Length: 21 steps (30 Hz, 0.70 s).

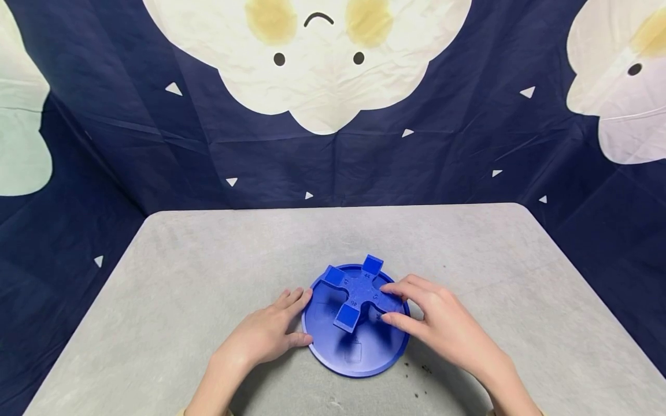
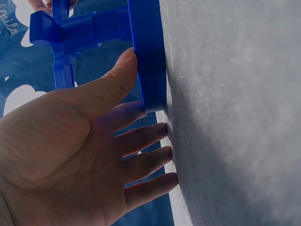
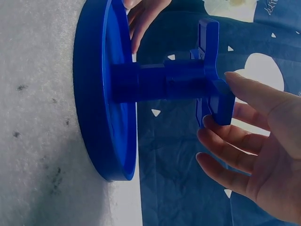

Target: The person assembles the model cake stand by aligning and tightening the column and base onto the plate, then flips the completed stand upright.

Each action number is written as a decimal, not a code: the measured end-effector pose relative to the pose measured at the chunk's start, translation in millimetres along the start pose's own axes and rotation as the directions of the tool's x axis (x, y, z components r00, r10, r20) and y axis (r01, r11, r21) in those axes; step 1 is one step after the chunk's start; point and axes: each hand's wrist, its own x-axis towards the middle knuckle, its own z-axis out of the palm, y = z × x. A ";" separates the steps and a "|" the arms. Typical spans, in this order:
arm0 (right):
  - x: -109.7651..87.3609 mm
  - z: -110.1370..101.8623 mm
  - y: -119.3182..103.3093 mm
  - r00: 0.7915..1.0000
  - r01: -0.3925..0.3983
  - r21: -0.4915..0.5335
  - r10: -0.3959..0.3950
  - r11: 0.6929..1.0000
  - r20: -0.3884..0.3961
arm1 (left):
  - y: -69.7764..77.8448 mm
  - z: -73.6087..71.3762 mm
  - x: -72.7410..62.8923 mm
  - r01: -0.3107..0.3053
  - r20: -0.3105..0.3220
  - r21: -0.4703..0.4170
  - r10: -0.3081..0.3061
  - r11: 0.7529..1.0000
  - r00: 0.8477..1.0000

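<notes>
A round blue base (image 1: 330, 349) with a raised rim lies on the table. From its middle rises a blue column (image 3: 153, 82), topped by a four-armed blue cross piece (image 1: 359, 289) with small numbers on its arms. My left hand (image 1: 267, 332) touches the left side of the rim, thumb and fingers extended; in the left wrist view the thumb (image 2: 123, 70) rests against the base's edge. At the cross piece's right arm, my right hand (image 1: 439, 315) holds it between thumb and fingers. The remaining right fingers (image 3: 225, 174) are loosely bent below that arm.
The grey table (image 1: 218, 248) extends around the base. Several dark specks (image 1: 426, 368) mark its surface to the right of the base. Behind the table hangs a dark blue cloth (image 1: 333, 167) with white clouds and small triangles.
</notes>
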 end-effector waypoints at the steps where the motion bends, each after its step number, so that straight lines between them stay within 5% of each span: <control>1: 0.3 0.5 -0.6 1.000 0.000 -0.005 0.000 1.000 -0.003 | 0.0 -0.3 -0.2 0.002 0.001 0.001 -0.002 1.000 1.000; 7: 10.1 1.6 -5.5 0.998 0.060 -0.038 -0.060 0.997 -0.008 | -0.3 -1.6 -0.6 0.009 0.011 -0.010 -0.009 1.000 1.000; 13: 37.5 4.6 -11.1 0.969 0.214 -0.141 -0.192 0.967 0.152 | -1.7 -1.9 0.4 0.031 0.013 0.001 -0.031 1.000 0.999; 21: 47.7 11.8 -10.2 0.935 0.245 -0.228 -0.168 0.942 0.311 | -0.3 -0.3 2.2 0.041 0.038 -0.003 -0.041 0.999 0.998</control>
